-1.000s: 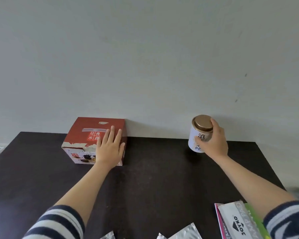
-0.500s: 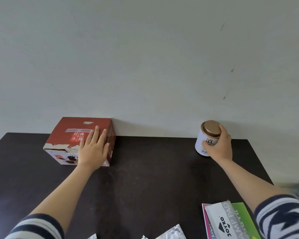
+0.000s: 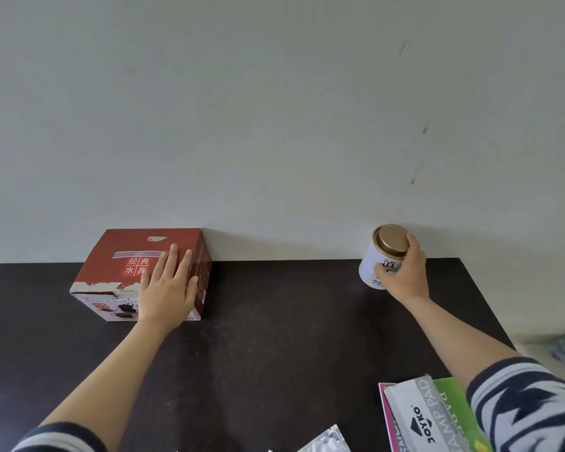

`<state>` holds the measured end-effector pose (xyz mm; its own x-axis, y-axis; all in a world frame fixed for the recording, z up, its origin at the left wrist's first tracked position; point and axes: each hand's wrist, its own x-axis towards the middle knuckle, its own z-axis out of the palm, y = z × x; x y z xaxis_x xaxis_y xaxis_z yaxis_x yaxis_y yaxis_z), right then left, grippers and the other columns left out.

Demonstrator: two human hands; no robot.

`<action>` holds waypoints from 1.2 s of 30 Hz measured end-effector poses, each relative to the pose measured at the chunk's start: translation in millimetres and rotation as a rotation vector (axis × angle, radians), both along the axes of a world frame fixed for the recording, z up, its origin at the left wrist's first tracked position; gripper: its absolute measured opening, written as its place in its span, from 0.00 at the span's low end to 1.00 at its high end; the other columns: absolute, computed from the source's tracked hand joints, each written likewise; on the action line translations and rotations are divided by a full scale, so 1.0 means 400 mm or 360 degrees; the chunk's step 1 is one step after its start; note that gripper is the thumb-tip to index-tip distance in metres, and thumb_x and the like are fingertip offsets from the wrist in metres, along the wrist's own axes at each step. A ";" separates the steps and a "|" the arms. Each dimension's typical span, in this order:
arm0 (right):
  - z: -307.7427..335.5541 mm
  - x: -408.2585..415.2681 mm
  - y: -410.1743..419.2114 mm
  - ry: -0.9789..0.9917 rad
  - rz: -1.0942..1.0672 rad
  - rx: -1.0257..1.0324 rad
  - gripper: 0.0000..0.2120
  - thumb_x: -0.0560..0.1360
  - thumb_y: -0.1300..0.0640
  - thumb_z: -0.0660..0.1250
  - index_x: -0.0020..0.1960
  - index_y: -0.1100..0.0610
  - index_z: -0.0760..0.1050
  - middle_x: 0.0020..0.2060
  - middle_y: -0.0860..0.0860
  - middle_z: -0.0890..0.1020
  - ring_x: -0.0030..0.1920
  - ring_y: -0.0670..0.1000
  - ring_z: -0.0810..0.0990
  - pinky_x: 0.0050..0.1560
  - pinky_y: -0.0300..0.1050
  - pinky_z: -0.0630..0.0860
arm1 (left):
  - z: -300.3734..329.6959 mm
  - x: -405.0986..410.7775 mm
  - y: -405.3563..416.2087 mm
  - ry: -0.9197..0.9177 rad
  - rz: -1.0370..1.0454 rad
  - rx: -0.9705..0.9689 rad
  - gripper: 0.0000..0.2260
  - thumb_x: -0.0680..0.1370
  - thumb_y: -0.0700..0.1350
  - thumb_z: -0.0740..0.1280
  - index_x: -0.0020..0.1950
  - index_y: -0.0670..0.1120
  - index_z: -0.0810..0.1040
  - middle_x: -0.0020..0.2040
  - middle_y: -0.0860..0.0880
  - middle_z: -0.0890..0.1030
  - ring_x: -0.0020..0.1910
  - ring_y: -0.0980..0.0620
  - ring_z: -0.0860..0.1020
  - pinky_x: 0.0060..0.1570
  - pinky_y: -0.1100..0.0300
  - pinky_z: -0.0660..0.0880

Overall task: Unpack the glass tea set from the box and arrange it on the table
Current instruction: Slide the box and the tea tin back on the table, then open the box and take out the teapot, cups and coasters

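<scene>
Table [image 3: 274, 353] is holding one red box [image 3: 128, 256], one tin [image 3: 377, 259], one stamp-pad box [image 3: 418, 415], one foil pouch [image 3: 323, 443]; two hands showing.

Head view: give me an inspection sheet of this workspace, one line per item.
Surface: dark table set against a pale wall.
Job's things: red box at the back left, closed, no tea set out yet.
Clutter: white tin with gold lid at back right; Joyko stamp pad box on coloured sheets; foil packet at the near edge.
Grippers: left hand flat on the box; right hand grips the tin.
Cables: nothing seen.
Surroundings: wall bears small marks.
</scene>
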<state>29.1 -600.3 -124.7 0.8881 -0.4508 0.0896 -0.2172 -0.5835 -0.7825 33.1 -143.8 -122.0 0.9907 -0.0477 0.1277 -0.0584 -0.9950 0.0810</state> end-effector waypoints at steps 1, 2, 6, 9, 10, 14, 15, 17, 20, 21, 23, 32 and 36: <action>0.000 -0.001 0.001 0.0003 0.0005 0.0005 0.46 0.68 0.60 0.76 0.76 0.54 0.52 0.71 0.57 0.62 0.69 0.56 0.66 0.64 0.48 0.67 | -0.001 0.001 0.001 -0.0001 -0.0001 0.0002 0.26 0.81 0.55 0.52 0.78 0.49 0.56 0.78 0.45 0.54 0.77 0.43 0.54 0.71 0.40 0.54; -0.002 -0.001 0.002 0.0003 0.0007 0.0010 0.46 0.68 0.60 0.75 0.77 0.54 0.50 0.72 0.57 0.61 0.70 0.56 0.65 0.65 0.49 0.67 | -0.003 0.001 0.003 -0.0002 -0.0002 0.0006 0.26 0.81 0.56 0.51 0.78 0.49 0.56 0.78 0.45 0.54 0.77 0.43 0.54 0.71 0.40 0.55; -0.012 -0.007 0.010 -0.0013 -0.0039 0.0066 0.51 0.69 0.60 0.75 0.78 0.53 0.43 0.74 0.57 0.59 0.73 0.56 0.62 0.68 0.51 0.65 | -0.004 0.001 0.004 0.0000 0.0001 -0.0003 0.26 0.81 0.57 0.49 0.78 0.49 0.56 0.78 0.45 0.54 0.77 0.43 0.54 0.71 0.39 0.55; -0.014 -0.022 0.026 -0.0065 -0.0110 0.0067 0.51 0.66 0.58 0.77 0.76 0.53 0.46 0.73 0.56 0.60 0.73 0.57 0.61 0.70 0.59 0.66 | -0.004 0.000 0.002 0.0004 0.0008 -0.0013 0.26 0.81 0.55 0.52 0.78 0.50 0.55 0.79 0.46 0.53 0.77 0.44 0.52 0.72 0.39 0.54; -0.013 -0.029 0.036 -0.0091 -0.0130 0.0045 0.50 0.65 0.57 0.78 0.75 0.54 0.48 0.73 0.56 0.61 0.73 0.57 0.61 0.69 0.62 0.67 | -0.004 -0.001 0.001 0.0003 0.0012 -0.0018 0.26 0.81 0.55 0.52 0.78 0.50 0.54 0.79 0.46 0.52 0.77 0.44 0.52 0.72 0.40 0.53; 0.001 -0.062 0.092 -0.0051 -0.0242 -0.0308 0.51 0.67 0.50 0.77 0.77 0.57 0.47 0.75 0.57 0.57 0.76 0.58 0.56 0.72 0.67 0.53 | 0.003 0.002 0.001 0.0037 -0.0003 -0.0038 0.27 0.81 0.57 0.50 0.79 0.51 0.52 0.79 0.47 0.49 0.78 0.44 0.49 0.73 0.40 0.50; 0.009 -0.071 0.111 -0.0038 -0.0261 -0.0403 0.51 0.67 0.49 0.76 0.77 0.58 0.46 0.76 0.58 0.56 0.76 0.59 0.55 0.71 0.67 0.51 | 0.007 0.002 0.001 0.0064 -0.0009 -0.0047 0.28 0.81 0.59 0.50 0.79 0.51 0.51 0.79 0.47 0.48 0.78 0.45 0.48 0.73 0.40 0.48; 0.030 -0.092 0.157 -0.0048 -0.0261 -0.0480 0.50 0.69 0.47 0.75 0.77 0.59 0.47 0.76 0.59 0.56 0.76 0.60 0.55 0.71 0.67 0.50 | 0.016 0.000 0.003 0.0143 -0.0009 -0.0081 0.30 0.80 0.62 0.49 0.79 0.53 0.48 0.79 0.48 0.45 0.78 0.46 0.44 0.73 0.41 0.42; 0.060 -0.112 0.249 -0.0083 -0.0183 -0.0471 0.46 0.71 0.45 0.72 0.76 0.59 0.49 0.75 0.59 0.58 0.75 0.61 0.57 0.72 0.67 0.53 | 0.041 0.003 0.006 0.0278 -0.0031 -0.0252 0.31 0.79 0.64 0.47 0.79 0.53 0.46 0.79 0.50 0.42 0.77 0.49 0.40 0.71 0.42 0.36; 0.068 -0.116 0.288 -0.0086 -0.0140 -0.0459 0.45 0.72 0.44 0.71 0.77 0.58 0.49 0.75 0.58 0.57 0.75 0.60 0.56 0.72 0.66 0.56 | 0.051 0.004 0.010 0.0310 -0.0048 -0.0383 0.30 0.80 0.64 0.47 0.79 0.53 0.47 0.79 0.50 0.42 0.77 0.50 0.40 0.71 0.43 0.35; 0.083 -0.122 0.373 -0.0077 -0.0026 -0.0399 0.43 0.74 0.44 0.68 0.77 0.57 0.48 0.77 0.57 0.54 0.77 0.58 0.52 0.73 0.63 0.58 | 0.073 0.001 0.022 0.0325 -0.0076 -0.0744 0.29 0.80 0.62 0.50 0.79 0.52 0.50 0.79 0.50 0.46 0.78 0.50 0.42 0.72 0.42 0.36; 0.115 -0.111 0.816 0.0017 0.0492 -0.0249 0.37 0.77 0.45 0.64 0.78 0.57 0.51 0.78 0.54 0.52 0.77 0.55 0.49 0.73 0.51 0.57 | 0.131 -0.031 0.242 -0.0014 0.0062 -0.0903 0.29 0.78 0.59 0.61 0.75 0.48 0.63 0.77 0.45 0.61 0.76 0.44 0.56 0.73 0.39 0.48; 0.096 -0.101 0.970 0.0096 0.0599 -0.0133 0.36 0.77 0.45 0.63 0.78 0.56 0.51 0.77 0.53 0.56 0.77 0.55 0.52 0.75 0.53 0.58 | 0.123 -0.025 0.369 0.0132 0.0183 -0.0739 0.37 0.74 0.63 0.63 0.77 0.47 0.56 0.78 0.42 0.55 0.76 0.40 0.53 0.73 0.39 0.51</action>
<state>-11.3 -212.3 -86.3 0.9948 -0.0854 0.0548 -0.0197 -0.6923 -0.7213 23.1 3.9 -72.8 0.9939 0.1058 0.0302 0.0750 -0.8524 0.5175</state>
